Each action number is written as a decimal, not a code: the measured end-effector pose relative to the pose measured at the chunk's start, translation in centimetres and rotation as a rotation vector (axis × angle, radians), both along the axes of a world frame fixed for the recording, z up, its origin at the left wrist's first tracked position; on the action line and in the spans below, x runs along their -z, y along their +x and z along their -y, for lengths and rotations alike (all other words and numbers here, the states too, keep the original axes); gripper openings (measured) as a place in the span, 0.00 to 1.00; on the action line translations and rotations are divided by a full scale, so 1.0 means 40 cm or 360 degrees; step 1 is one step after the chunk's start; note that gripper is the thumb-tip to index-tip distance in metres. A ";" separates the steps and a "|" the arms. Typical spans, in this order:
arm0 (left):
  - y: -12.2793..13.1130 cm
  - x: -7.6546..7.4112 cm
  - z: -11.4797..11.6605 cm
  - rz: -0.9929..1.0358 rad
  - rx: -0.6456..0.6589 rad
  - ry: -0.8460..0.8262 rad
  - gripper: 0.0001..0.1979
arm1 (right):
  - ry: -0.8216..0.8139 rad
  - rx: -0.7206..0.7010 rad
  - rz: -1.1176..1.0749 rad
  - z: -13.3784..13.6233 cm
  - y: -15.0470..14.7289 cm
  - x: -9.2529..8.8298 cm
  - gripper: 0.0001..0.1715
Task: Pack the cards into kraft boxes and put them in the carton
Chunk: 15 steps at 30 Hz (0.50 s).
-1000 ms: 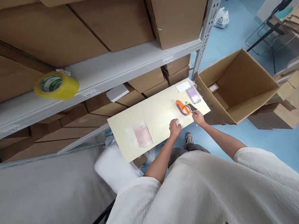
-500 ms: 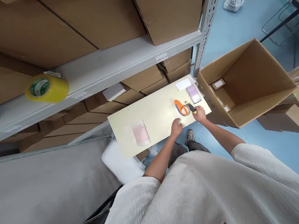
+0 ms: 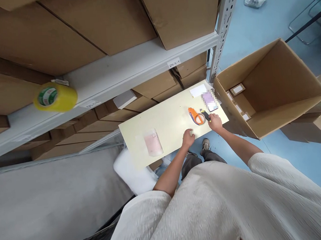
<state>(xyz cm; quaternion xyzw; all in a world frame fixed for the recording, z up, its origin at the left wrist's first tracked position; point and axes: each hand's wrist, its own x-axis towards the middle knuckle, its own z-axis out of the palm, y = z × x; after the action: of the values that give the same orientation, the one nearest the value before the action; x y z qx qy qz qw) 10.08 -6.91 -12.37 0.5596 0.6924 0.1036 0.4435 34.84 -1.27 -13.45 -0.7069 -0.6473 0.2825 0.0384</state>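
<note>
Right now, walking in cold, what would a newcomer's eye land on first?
Probably the bright yellow tape roll on the grey shelf at the left. Next, the orange tape dispenser on the pale board in the middle, beside a dark object at the person's right grip. Then the big open carton at the right, with small labelled boxes inside.

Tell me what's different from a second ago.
The right hand has moved further in over the table, to the black object; whether it grips it is unclear. The view has also shifted, showing more inside the large open box. The left hand stays by the near edge; the orange tape dispenser, pink packet and yellow tape roll stay put.
</note>
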 end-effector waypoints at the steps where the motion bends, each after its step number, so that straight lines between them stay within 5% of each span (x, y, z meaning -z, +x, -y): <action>1: -0.001 0.001 -0.001 -0.0001 -0.0009 -0.0005 0.20 | -0.0002 0.0002 -0.0009 -0.001 0.001 -0.004 0.18; 9: -0.002 -0.013 -0.007 -0.0022 0.0001 0.0011 0.20 | 0.0109 0.0227 -0.0198 0.011 0.018 -0.049 0.18; 15: 0.001 -0.042 -0.017 -0.0004 -0.0039 0.0089 0.20 | 0.0081 0.0666 -0.0841 -0.017 -0.012 -0.106 0.27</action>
<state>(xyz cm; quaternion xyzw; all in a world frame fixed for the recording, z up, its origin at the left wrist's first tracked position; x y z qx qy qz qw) 10.13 -6.23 -10.71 0.5635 0.6965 0.1277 0.4256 34.37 -0.58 -9.22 -0.7255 -0.4627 0.4258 0.2797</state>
